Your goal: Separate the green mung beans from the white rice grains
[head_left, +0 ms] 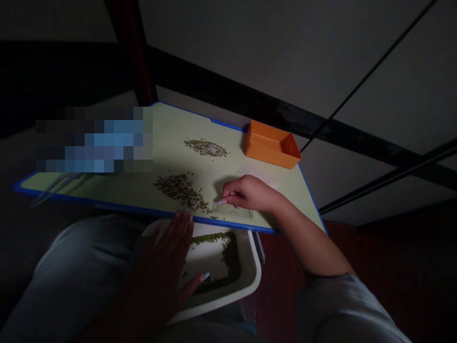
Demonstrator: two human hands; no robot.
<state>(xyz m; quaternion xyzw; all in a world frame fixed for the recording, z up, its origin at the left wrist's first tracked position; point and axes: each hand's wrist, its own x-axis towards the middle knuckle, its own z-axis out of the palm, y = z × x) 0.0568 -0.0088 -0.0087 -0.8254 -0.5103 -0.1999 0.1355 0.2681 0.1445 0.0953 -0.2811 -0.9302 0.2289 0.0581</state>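
My left hand (167, 252) is over a white tub (257, 267), its fingers stretched out and its thumb apart. Its fingertips reach the blue front rim of a pale tabletop (285, 190), beside a pile of dark green and pale grains (180, 190). Over the tabletop, right of that pile, my right hand (250, 193) is closed in a pinch. Whatever may be between its fingertips is too small to make out. Beneath it lies a pale, patterned patch (235, 211). Small green beans (232, 257) line the inside of the tub, partly hidden by my left hand.
Farther back is a second pile of mixed grains (205, 147). Whitish grains (257, 175) lie behind my right hand. An orange box (273, 145) stands at the back right corner. A blurred-out blue area (107, 143) covers the left side. Dark-trimmed panels rise behind.
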